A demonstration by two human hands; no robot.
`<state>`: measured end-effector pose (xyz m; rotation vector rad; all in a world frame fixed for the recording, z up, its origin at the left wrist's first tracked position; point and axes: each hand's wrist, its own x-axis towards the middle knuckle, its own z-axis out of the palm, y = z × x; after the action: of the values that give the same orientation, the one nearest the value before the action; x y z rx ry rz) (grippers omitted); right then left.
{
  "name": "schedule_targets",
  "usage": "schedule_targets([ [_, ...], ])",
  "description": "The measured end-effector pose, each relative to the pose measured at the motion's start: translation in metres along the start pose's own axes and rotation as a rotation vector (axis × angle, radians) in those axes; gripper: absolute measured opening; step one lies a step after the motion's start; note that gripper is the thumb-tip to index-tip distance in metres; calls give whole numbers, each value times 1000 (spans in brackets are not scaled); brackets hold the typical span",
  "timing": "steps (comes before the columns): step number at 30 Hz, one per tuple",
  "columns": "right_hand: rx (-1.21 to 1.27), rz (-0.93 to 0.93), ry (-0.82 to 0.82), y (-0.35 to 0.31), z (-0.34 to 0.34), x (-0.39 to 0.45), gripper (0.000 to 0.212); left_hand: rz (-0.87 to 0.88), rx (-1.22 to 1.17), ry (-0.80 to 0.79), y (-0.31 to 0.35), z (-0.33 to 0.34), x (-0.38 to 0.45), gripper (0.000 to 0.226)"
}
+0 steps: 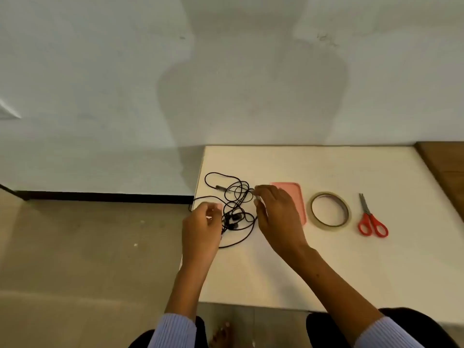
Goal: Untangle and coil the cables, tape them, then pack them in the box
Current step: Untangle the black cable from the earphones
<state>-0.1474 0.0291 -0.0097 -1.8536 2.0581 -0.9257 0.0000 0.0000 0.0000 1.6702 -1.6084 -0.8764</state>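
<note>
A tangle of black cables point(236, 204) lies near the left edge of the white table point(351, 267), with small plugs in its middle. My left hand point(202, 224) is at the tangle's left side, its fingers curled round a strand where the cable runs under them. My right hand point(276, 212) hovers at the tangle's right side with its fingers spread and loosely bent. Its index fingertip touches a loop. Right behind that hand a flat pink box point(293, 189) lies on the table, mostly covered by the hand.
A roll of beige tape point(311, 209) lies flat to the right of the pink box. Red-handled scissors point(371, 219) lie further right. A wooden surface point(444, 167) adjoins the table at far right. The floor drops away to the left.
</note>
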Motion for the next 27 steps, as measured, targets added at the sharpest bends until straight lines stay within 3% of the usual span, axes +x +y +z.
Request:
schedule_targets([
  [8,71,22,13,7,-19,1,19,-64,41,-14,-6,-9,8,20],
  [20,95,-30,-143,10,-5,-7,16,-108,166,-139,-18,-13,7,6],
  [24,98,-46,-178,7,-1,-9,15,-51,255,-348,-15,-7,4,33],
  [27,109,-36,-190,3,0,-11,15,-5,406,-358,-16,-8,3,50],
])
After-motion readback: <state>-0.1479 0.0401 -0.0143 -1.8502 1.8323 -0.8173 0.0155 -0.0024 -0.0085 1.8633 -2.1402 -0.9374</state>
